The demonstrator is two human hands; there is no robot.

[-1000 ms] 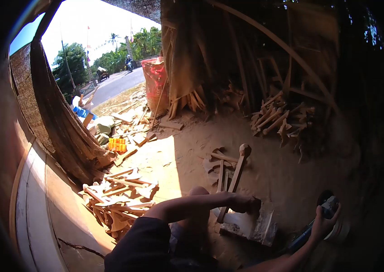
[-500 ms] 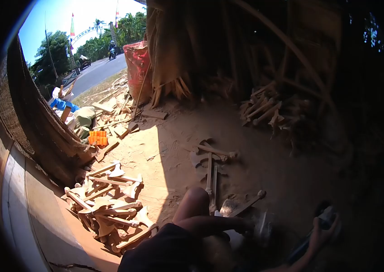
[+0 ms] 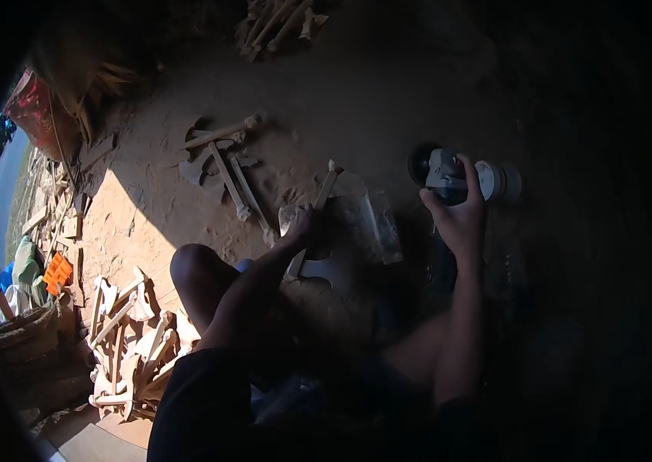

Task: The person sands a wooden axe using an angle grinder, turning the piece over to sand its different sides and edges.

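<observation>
At left, pale axe-shaped wooden pieces lie piled in sunlight. The left hand is closed around a long wooden handle with a broad, pale head, seemingly to steady it beside a worn flat board. The right hand grips a grey-and-dark power grinder, perhaps held wide so its disc clears the wood, near a round white container; no brand or writing is readable

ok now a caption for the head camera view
Left hand on a wooden piece, right hand on a power tool, a sunlit wood pile nearby.
</observation>
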